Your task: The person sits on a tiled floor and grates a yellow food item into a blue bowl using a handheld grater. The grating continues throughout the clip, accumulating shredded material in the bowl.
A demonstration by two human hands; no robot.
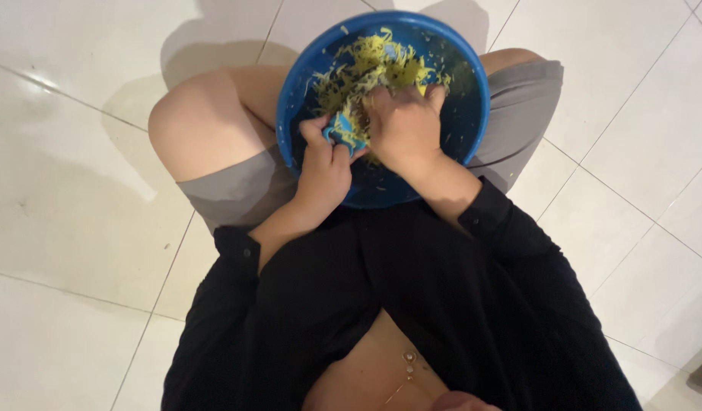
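Observation:
A round blue bowl [459,114] rests between my knees, holding a heap of yellow-green shreds [366,68]. My left hand [322,169] is inside the bowl's near left side, closed around a small light-blue tool [340,129] coated with shreds. My right hand [402,125] is beside it, fingers curled down into the shreds against the tool; what it grips is hidden under the palm. Both arms wear black sleeves.
I sit over a glossy white tiled floor [77,152] with thin grout lines. My bare left knee [191,122] and grey shorts [237,190] flank the bowl; the right leg [518,84] lies behind the bowl's right rim.

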